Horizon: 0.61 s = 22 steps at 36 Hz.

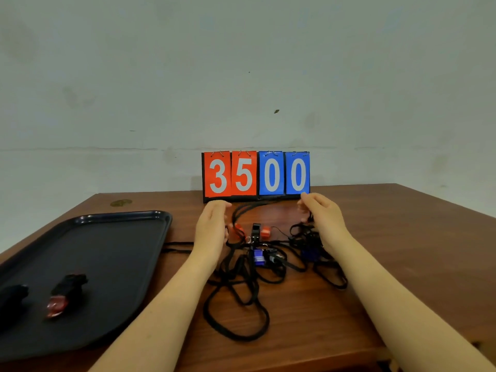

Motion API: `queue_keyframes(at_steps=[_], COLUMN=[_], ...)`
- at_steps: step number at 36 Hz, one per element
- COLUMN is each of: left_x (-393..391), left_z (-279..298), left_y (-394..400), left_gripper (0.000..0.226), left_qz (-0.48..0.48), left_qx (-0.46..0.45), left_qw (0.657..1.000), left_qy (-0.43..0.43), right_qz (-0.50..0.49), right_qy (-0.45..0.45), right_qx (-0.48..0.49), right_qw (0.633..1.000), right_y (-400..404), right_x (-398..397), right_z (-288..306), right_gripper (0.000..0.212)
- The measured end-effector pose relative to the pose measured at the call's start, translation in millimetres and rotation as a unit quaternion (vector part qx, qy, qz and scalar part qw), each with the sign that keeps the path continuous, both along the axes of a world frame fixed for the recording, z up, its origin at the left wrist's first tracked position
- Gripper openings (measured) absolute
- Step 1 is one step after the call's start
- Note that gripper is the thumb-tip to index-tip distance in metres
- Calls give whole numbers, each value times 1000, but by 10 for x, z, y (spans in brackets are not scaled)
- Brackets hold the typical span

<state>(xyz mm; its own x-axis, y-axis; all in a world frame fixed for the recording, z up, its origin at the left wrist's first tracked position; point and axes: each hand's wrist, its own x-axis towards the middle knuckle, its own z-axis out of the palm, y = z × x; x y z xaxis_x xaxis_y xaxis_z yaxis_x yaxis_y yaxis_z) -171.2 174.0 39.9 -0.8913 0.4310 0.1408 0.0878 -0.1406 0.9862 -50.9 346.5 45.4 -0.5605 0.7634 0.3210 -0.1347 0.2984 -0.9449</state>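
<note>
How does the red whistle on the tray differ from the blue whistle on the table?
Colour: the red whistle is red and the blue whistle is blue.
Place: the red whistle lies on the dark tray, while the blue whistle lies on the wooden table.
Cord: the red whistle has its cord wound into a tight bundle, but the blue whistle sits among loose, tangled cords.
Shared: both are small whistles with black cord.

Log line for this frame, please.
left hand: open, beside whistle tangle | right hand: at tangle, grip unclear | scoreboard: 35-00 | tray: two whistles
</note>
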Motion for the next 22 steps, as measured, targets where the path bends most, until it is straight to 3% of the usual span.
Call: queue_keyframes(at_steps=[2,4,7,9,12,15,18,22], left_x=[-31,-50,4,33,9,-11,3,14], left_z=[36,98,159,152,122,114,146,190], left_y=[11,21,48,66,65,19,-34,-68], left_gripper=[20,19,15,18,22,22,24,26], left_qz=[-1,-15,-33,-44,-69,-94,-103,-95], left_qx=[-11,-14,-11,-14,-4,8,25,67], left_qw=[999,993,985,986,993,995,993,992], left_qy=[-38,-116,-168,-161,-101,-16,46,53], right_qz=[-42,-95,-148,-168,-126,2,105,176], right_qy=[-20,-130,-317,-367,-246,-156,-181,-199], right_qx=[12,135,299,339,362,349,380,431], right_qw=[999,978,888,850,890,924,901,863], right_y=[104,196,192,128,-24,-244,-415,-477], right_x=[-1,-4,-47,-67,-50,-89,-208,-356], right_z=[-48,-129,-231,-234,-169,-150,-211,-343], right_gripper=[26,29,26,42,51,48,51,51])
